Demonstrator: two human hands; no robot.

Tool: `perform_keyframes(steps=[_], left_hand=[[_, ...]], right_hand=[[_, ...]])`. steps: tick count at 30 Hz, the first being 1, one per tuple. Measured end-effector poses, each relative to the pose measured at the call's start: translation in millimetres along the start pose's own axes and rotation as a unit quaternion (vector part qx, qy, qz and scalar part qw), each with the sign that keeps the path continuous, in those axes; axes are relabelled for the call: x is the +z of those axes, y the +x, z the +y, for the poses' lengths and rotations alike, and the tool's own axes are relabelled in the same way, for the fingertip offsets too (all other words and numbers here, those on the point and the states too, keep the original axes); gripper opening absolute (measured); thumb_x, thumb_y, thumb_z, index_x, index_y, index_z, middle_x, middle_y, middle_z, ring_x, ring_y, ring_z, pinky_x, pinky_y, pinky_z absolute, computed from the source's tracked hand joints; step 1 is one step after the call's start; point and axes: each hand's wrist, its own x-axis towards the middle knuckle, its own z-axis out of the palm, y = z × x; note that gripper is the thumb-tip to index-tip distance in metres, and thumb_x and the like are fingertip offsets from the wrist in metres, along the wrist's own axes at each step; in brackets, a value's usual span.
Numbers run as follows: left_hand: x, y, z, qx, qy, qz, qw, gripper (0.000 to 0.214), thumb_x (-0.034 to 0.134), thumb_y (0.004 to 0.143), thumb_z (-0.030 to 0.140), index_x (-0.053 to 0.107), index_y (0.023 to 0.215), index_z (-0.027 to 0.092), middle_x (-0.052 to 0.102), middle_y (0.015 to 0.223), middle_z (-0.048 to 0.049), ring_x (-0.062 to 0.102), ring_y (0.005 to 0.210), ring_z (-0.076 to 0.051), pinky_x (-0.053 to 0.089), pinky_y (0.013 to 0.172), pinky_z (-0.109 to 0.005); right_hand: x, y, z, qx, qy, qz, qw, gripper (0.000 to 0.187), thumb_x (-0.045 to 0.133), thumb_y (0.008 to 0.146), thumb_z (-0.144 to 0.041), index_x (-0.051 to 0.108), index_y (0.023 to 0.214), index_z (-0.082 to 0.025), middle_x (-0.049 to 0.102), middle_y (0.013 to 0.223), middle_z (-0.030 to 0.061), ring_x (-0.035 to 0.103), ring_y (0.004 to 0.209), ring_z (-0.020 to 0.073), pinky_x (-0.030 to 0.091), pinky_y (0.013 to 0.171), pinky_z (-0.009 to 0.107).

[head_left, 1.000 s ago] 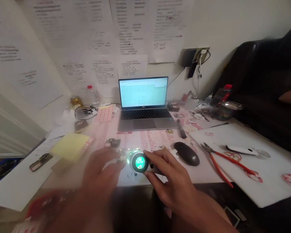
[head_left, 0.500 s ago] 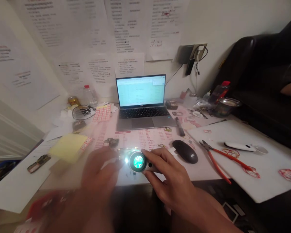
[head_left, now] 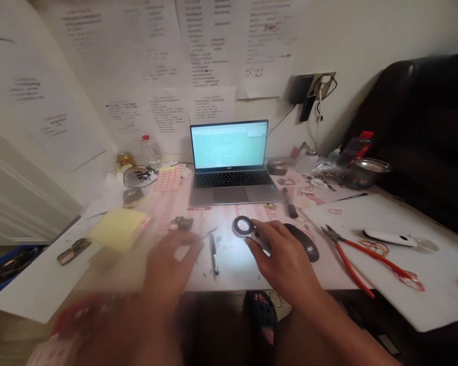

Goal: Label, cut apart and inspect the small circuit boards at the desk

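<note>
My right hand [head_left: 284, 254] is shut on a white-handled, ring-shaped magnifier [head_left: 243, 226], held low over the desk beside a black computer mouse [head_left: 304, 241]. My left hand [head_left: 171, 267] is blurred by motion, with its fingers spread above the desk. Just past its fingertips lie a thin metal tool [head_left: 209, 233] and an upright-lying black pen-like tool [head_left: 213, 254]. A small circuit board [head_left: 181, 223] rests on the printed desk mat [head_left: 236, 213] beyond that hand. I cannot tell whether my left hand holds anything.
A laptop [head_left: 229, 162] stands at the back. Red-handled pliers [head_left: 351, 254] lie on a white board [head_left: 423, 300] to the right. A yellow note pad [head_left: 118, 229] and a green circuit board [head_left: 74, 251] lie left. A metal bowl [head_left: 366, 174] sits back right.
The magnifier has moved up the desk and away from the desk's front edge, and its green glow is gone. The black pen-like tool beneath it has come into view. My left hand stays blurred.
</note>
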Motion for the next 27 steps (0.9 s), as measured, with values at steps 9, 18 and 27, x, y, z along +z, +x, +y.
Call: perform_keyframes(steps=[9,18,27], left_hand=[[7.8,6,0,-0.298,-0.311,-0.167,0.887,0.053,0.094,0.060,0.023,0.080,0.111,0.018,0.083,0.105,-0.0088,0.076,0.099,-0.025,0.056,0.092,-0.037],[12.4,2,2,-0.280,-0.321,-0.169,0.889,0.055,0.089,0.063,0.017,0.078,0.117,0.018,0.083,0.101,-0.0072,0.077,0.098,-0.025,0.056,0.088,-0.036],[19.2,-7,4,-0.234,-0.327,-0.204,0.893,0.043,0.086,0.070,0.018,0.078,0.113,0.018,0.083,0.101,-0.0071,0.077,0.094,-0.023,0.057,0.084,-0.033]], right_hand=[[21,6,37,-0.027,-0.145,-0.164,0.975,0.027,0.061,0.097,-0.021,0.074,0.120,-0.016,0.074,0.101,0.0109,0.070,0.097,0.0310,0.051,0.080,0.038],[13,-3,7,-0.099,-0.050,-0.008,0.994,0.024,0.058,0.104,-0.030,0.069,0.123,-0.019,0.072,0.107,0.0104,0.070,0.097,0.0292,0.055,0.083,0.042],[18,-8,-26,-0.152,0.100,-0.032,0.983,0.016,0.060,0.104,-0.019,0.074,0.112,-0.022,0.069,0.095,0.0053,0.069,0.082,0.0201,0.055,0.073,0.031]])
